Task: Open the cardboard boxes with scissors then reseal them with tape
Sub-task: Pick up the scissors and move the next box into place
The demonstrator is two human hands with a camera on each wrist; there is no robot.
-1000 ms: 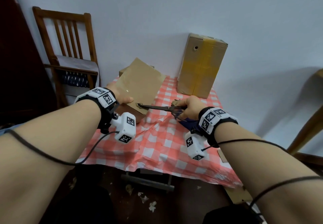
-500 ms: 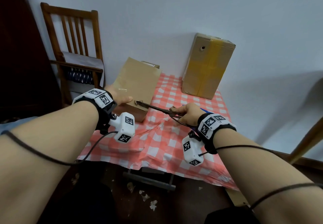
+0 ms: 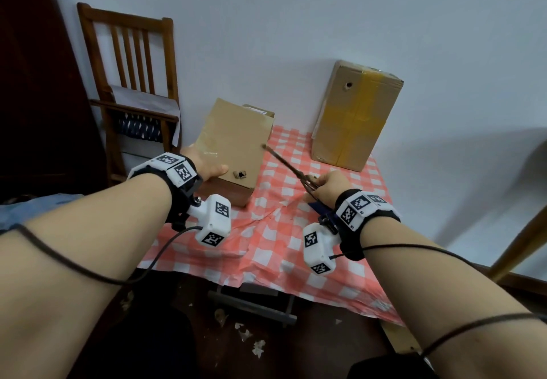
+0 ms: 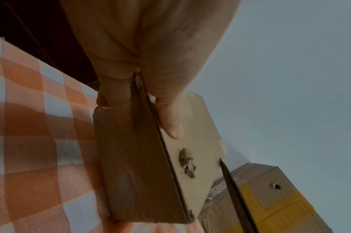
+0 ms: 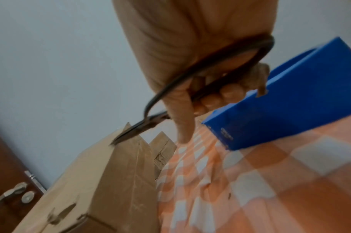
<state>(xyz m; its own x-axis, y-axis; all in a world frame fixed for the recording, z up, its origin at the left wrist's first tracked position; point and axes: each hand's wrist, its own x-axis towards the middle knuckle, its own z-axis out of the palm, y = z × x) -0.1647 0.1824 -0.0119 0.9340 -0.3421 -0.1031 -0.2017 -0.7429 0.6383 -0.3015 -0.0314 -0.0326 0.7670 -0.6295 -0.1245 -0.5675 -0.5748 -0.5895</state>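
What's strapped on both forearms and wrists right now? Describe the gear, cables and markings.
Both forearms are bare, no sleeves. Each wrist wears a black band topped with white blocks printed with black square tag markers. A white camera housing, also tagged, hangs under each wrist; the right one matches. A thin dark cable loops across each forearm.
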